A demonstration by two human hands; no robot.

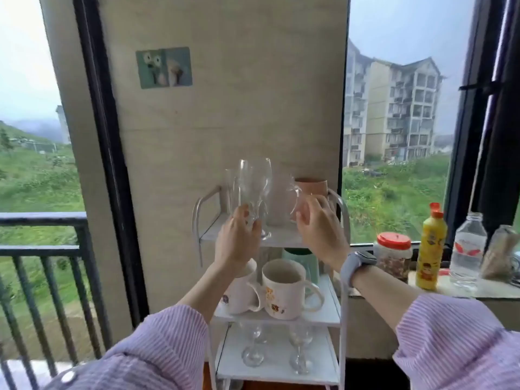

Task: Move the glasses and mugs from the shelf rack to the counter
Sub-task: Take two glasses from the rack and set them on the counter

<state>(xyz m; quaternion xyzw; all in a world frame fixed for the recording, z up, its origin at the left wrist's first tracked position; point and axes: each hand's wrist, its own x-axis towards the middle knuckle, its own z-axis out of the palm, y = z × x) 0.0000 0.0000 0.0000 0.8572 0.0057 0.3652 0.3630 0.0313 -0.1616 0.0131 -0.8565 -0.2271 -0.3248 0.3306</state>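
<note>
Your left hand (pixel 235 240) is at the top shelf of the white rack (pixel 342 218), its fingers (pixel 254 228) wrapped around the lower part of a clear wine glass (pixel 254 190). The glass stands upright, its foot at the front edge of that shelf; whether it rests on the shelf or is just lifted off you cannot tell.

Your right hand (pixel 319 226) hangs just beside it to the right, fingers spread and holding nothing, in front of a clear glass mug (pixel 281 201) and a tan cup (pixel 312 184) that stand at the back of the same shelf. A watch (pixel 356 264) sits on that wrist.

On the middle shelf stand two white mugs: one (pixel 284 288) with its mouth towards you and its handle to the right, the other (pixel 239 294) to its left, partly hidden under your left wrist. A green vessel (pixel 305 260) stands behind them.

On the bottom shelf two stemmed glasses (pixel 253 347) stand upright, side by side.

To the right of the rack, the counter (pixel 464 289) by the window carries a red-lidded jar (pixel 394 257), a yellow bottle (pixel 430 249) and a clear water bottle (pixel 468 249), all upright in a row.
</note>
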